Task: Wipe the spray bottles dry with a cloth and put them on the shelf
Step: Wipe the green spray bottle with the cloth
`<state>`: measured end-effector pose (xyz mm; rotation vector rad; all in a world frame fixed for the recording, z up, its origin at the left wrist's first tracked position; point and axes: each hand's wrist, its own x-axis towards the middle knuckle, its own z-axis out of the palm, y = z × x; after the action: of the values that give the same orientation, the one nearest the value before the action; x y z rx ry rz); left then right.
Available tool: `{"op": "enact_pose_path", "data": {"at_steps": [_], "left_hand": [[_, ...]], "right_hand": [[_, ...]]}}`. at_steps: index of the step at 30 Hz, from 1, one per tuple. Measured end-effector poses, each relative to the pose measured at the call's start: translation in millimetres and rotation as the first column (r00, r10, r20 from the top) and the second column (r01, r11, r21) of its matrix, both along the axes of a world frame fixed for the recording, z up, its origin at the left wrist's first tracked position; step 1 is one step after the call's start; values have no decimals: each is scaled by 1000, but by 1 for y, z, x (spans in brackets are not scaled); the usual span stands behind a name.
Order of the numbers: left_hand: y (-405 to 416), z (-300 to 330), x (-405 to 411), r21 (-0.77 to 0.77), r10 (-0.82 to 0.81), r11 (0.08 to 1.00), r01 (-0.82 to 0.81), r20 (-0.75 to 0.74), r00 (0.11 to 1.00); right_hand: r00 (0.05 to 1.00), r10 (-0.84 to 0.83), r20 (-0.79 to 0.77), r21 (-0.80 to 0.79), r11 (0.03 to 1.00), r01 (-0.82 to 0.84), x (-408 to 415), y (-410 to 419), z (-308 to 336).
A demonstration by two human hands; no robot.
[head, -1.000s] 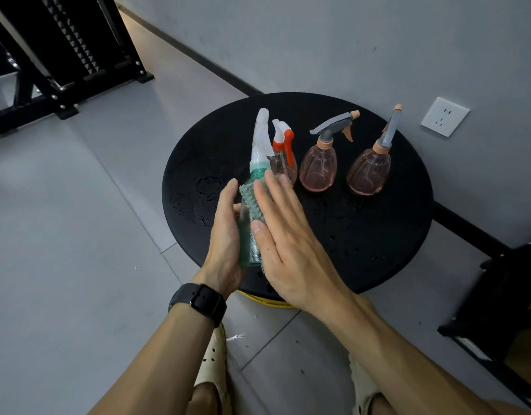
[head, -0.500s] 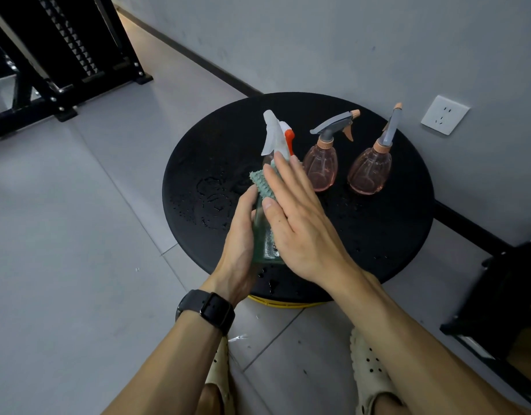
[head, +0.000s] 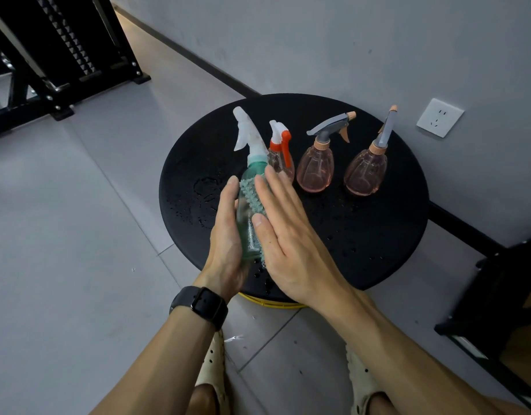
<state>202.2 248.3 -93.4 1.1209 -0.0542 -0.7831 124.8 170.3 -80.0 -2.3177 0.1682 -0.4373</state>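
Black wet round table, grey wall

We see cloth mostly hidden under right hand; green bottle base covered by palms; shelf cut off at edge.

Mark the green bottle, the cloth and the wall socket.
green bottle (head: 256, 163): head view, shoulder below white sprayer.
cloth (head: 253, 194): head view, nubbly part between the hands.
wall socket (head: 440, 117): head view, plate centre.
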Motion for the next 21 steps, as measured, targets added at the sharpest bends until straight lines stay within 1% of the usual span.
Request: {"op": "enact_pose_path", "data": {"at_steps": [6,9,13,17,21], "left_hand": [[-3,3,-4,-24,9,1000,-9,5,1000],[-3,4,-5,-3,-48,999,48,23,999],[-2,4,-6,22,-126,992,127,-36,991],[-2,2,-5,52,-195,979,197,-52,979],[-2,6,-7,49,-176,983,176,-2,984]], "right_hand": [[1000,1,3,-19,1000,-1,2,-5,2],[1000,-5,8,-17,1000,5,5,-11,5],[1000,-28,-10,-9,1000,28,8,-18,6],[999,-41,-16,-75,996,40,10,-21,3],[999,-50,8,-141,989,51,12,-14,-1]]}}
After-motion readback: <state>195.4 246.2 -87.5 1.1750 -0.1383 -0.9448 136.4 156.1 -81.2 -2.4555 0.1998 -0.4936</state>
